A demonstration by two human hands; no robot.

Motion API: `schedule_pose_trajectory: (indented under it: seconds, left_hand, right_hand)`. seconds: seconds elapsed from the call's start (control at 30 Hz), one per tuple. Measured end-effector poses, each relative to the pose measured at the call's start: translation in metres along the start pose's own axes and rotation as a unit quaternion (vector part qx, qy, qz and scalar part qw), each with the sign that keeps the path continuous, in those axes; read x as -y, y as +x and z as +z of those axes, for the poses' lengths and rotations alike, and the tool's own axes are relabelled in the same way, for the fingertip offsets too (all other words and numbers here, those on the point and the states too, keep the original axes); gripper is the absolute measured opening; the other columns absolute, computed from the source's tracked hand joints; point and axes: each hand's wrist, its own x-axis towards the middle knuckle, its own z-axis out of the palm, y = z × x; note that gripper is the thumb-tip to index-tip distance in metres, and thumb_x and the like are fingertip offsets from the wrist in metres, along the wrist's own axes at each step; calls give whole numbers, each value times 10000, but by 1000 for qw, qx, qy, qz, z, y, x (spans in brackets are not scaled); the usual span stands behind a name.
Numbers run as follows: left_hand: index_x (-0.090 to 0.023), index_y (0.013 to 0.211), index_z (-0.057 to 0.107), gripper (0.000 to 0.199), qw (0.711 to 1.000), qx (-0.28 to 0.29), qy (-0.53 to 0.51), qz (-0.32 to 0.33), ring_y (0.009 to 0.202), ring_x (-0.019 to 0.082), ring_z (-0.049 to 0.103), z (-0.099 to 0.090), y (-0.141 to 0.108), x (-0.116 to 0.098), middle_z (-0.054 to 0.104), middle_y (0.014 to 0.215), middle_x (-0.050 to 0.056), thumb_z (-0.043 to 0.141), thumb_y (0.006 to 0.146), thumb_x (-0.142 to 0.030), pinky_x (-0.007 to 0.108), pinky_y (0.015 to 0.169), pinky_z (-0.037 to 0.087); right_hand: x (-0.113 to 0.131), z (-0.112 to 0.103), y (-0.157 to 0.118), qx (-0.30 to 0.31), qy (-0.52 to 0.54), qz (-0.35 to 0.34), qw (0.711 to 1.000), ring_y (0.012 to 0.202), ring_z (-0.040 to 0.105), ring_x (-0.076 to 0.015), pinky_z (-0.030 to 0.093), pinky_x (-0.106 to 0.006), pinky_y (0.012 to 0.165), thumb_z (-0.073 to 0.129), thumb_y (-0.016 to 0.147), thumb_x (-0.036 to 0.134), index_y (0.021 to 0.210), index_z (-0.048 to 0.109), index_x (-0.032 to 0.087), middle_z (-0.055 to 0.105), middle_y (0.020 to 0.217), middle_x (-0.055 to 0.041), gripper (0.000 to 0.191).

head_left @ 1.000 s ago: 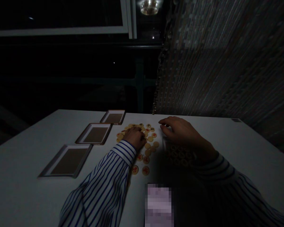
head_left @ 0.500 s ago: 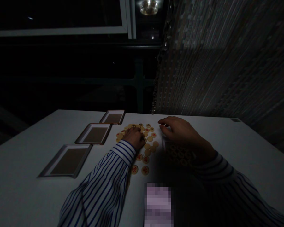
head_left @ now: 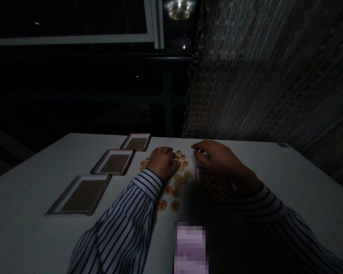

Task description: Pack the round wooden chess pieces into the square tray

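Observation:
Round wooden xiangqi pieces [head_left: 175, 193] with red or dark characters lie loose on the white table, some of them blank side up. My left hand [head_left: 162, 163] is over the pile, its fingers closed on one xiangqi piece [head_left: 176, 161] with a dark character; the hand covers several others. Above the table at the right hovers my right hand [head_left: 214, 156], thumb and index finger apart, nothing visible between them. Under its wrist, in deep shadow, stands a shallow tray [head_left: 197, 179] with several pieces in it.
Three shallow trays with brown bottoms stand in a slanting row at the left: a near one [head_left: 80, 195], a middle one [head_left: 113, 162] and a far one [head_left: 136, 142]. A pixelated phone-like object [head_left: 191, 247] is at the near edge. A bead curtain [head_left: 246, 76] hangs behind the table.
My left hand has lifted slightly, and a dark-lettered xiangqi piece now shows at its fingertips. My right hand has hardly moved.

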Motion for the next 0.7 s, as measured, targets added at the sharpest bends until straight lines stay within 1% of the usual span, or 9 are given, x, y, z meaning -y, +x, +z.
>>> schedule_pose_trajectory:
  seconds: [0.23, 0.43, 0.57, 0.7]
  left_hand:
    - [-194, 959, 620, 301, 999, -33, -21, 21, 1091, 242, 458, -10, -1, -4, 560, 1145, 66, 544, 720, -361, 409, 981, 303]
    - [-194, 935, 617, 271, 997, -48, -44, 41, 1063, 223, 472, -21, -3, -13, 566, 1124, 59, 550, 727, -356, 410, 983, 289]
    - [-186, 932, 610, 264, 995, -62, -52, 60, 1054, 218, 474, -28, -4, -19, 570, 1111, 60, 543, 736, -350, 410, 983, 282]
    - [-181, 960, 596, 274, 992, -77, -63, 73, 1037, 214, 484, -34, -5, -25, 588, 1077, 58, 538, 744, -340, 411, 986, 269]
  right_hand:
    - [0, -1, -2, -10, -6, -4, 1000, 915, 564, -192, 412, -312, 799, 393, 841, 292, 1063, 595, 169, 634, 1026, -58, 324]
    - [1, -5, -3, -11, 5, -5, 1000, 901, 571, -188, 415, -306, 790, 393, 843, 287, 1060, 596, 169, 641, 1013, -59, 320]
    - [1, -9, -6, -21, 24, -10, 999, 871, 577, -178, 413, -290, 778, 403, 837, 278, 999, 620, 182, 652, 961, -43, 287]
    - [-2, -11, -11, -29, 50, -6, 998, 824, 583, -164, 419, -265, 730, 423, 824, 264, 927, 633, 191, 660, 903, -30, 246]
